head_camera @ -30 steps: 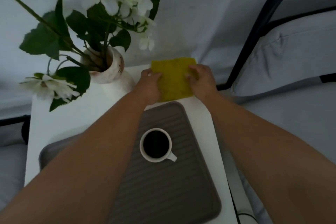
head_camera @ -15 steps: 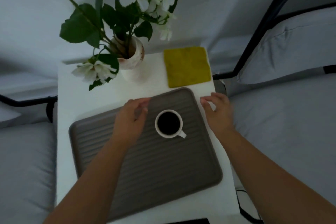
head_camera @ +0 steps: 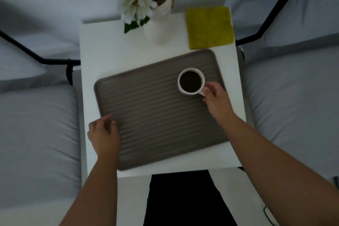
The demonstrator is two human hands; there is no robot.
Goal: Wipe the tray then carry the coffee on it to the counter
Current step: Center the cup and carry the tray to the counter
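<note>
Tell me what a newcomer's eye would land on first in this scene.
The white cup of black coffee stands out first, sitting on the far right part of the ribbed grey tray, with the right hand at its handle. Next comes the yellow cloth, lying flat on the white table just beyond the tray. The left hand rests at the tray's near left edge.

Tray (head_camera: 146, 115): matt grey-brown, ribbed across its whole face (plastic or rubber — cannot tell which). Cup (head_camera: 191, 81): smooth, glossy white ceramic, holding dark coffee. Cloth (head_camera: 210, 27): yellow-green, fuzzy nap. Counter (head_camera: 102, 49): smooth matt white. Vase (head_camera: 159, 27): pale, smooth glaze. Cushions (head_camera: 36, 134) — soft grey fabric.
</note>
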